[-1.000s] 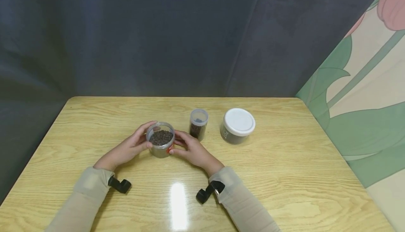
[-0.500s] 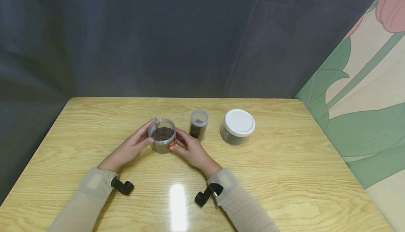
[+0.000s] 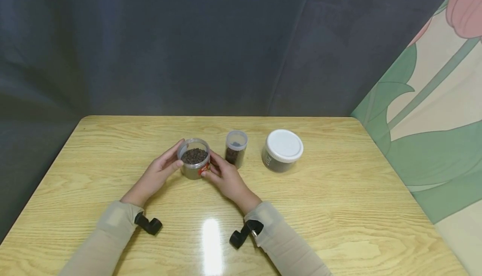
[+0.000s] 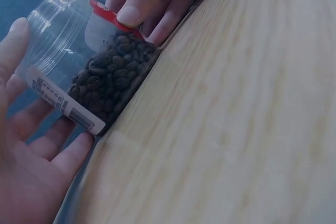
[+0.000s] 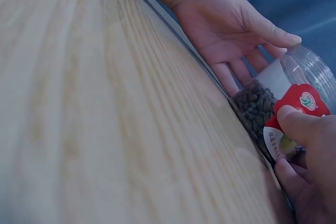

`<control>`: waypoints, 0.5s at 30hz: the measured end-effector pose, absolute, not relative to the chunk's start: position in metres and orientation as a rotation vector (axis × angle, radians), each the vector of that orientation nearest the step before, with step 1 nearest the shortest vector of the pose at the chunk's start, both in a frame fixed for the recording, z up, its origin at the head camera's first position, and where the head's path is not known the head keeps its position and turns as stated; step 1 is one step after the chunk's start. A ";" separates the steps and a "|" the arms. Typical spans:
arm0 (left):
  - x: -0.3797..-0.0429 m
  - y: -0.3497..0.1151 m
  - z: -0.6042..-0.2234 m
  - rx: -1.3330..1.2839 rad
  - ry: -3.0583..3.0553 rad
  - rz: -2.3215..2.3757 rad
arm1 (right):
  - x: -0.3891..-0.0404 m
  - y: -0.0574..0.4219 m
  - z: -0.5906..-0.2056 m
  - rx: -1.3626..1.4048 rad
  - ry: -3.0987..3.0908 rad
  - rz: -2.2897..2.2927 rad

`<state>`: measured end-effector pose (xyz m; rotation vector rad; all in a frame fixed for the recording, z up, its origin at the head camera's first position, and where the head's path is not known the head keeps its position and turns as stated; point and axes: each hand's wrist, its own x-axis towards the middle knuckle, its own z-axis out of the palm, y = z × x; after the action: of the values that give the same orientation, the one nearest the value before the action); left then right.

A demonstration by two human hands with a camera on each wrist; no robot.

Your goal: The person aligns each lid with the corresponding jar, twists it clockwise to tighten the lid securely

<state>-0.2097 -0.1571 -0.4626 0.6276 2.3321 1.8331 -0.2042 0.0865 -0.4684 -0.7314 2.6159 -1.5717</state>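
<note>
A clear, lidless plastic jar (image 3: 191, 172) stands upright on the table, partly filled with dark brown, bean-like pieces (image 3: 194, 156). My left hand (image 3: 156, 176) holds its left side, thumb near the rim and fingers round the wall. On the opposite side my right hand (image 3: 230, 180) grips it, the thumb (image 5: 295, 123) lying on a red label (image 5: 304, 98). In the left wrist view a white barcode sticker (image 4: 65, 100) shows beside the left fingers, and the contents fill the jar's lower part.
Just right of the right fingertips stands a narrow clear container (image 3: 236, 152) with dark pieces inside. Farther right is a wider jar with a white lid (image 3: 285, 145). Both stand on the wood-grain table (image 3: 339, 192); a dark curtain (image 3: 211, 46) hangs behind its far edge.
Both hands have moved the jar a short way toward the table's far edge and slightly right. The narrow container and white-lidded jar have stayed in place.
</note>
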 end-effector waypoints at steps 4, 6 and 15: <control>-0.210 -0.155 -0.465 0.615 2.339 1.869 | -0.203 0.087 -0.467 -0.737 2.647 -1.539; -0.210 -0.154 -0.465 0.613 2.350 1.879 | -0.203 0.087 -0.467 -0.743 2.659 -1.528; -0.207 -0.152 -0.468 0.555 2.370 1.932 | -0.203 0.085 -0.468 -0.732 2.697 -1.506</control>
<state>-0.2071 -0.1515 -0.4676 0.5545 2.3699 1.9316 -0.2030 0.0850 -0.4677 -0.7324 2.6967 -1.5061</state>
